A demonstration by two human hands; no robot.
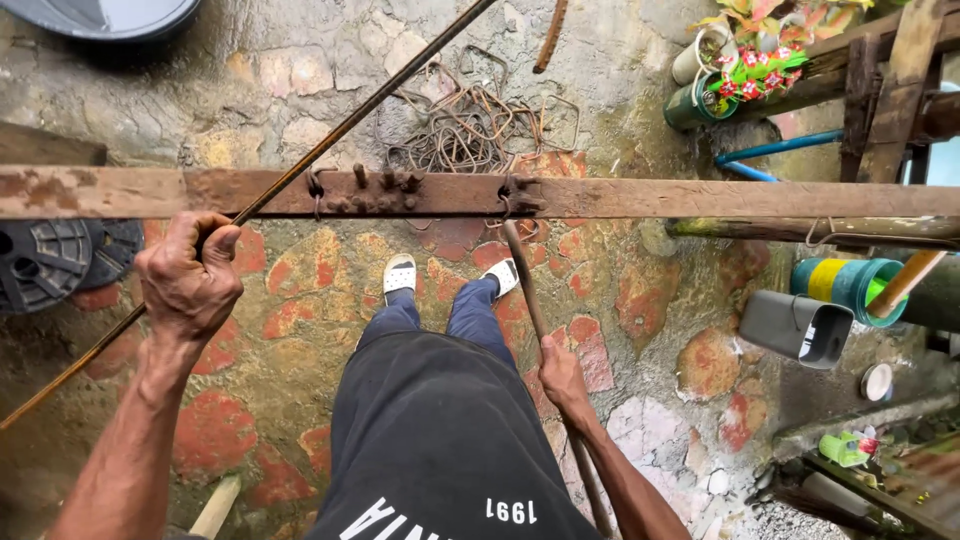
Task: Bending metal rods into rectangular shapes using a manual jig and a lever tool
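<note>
A long rusty steel rod (330,140) runs diagonally from the upper middle down to the lower left, passing among upright pegs (375,180) on a rusty horizontal beam (650,197). My left hand (188,280) is closed around the rod just below the beam. My right hand (562,378) grips a rusty bending lever (527,290) whose upper end meets the beam near its middle. Below me are my dark shirt, blue trousers and white sandals (400,272).
A heap of bent rusty wire stirrups (470,130) lies beyond the beam on the red-and-grey stone floor. Black round objects (45,262) sit at left. At right are a grey bucket (800,326), a teal-and-yellow container (848,282), a blue pipe and wooden posts.
</note>
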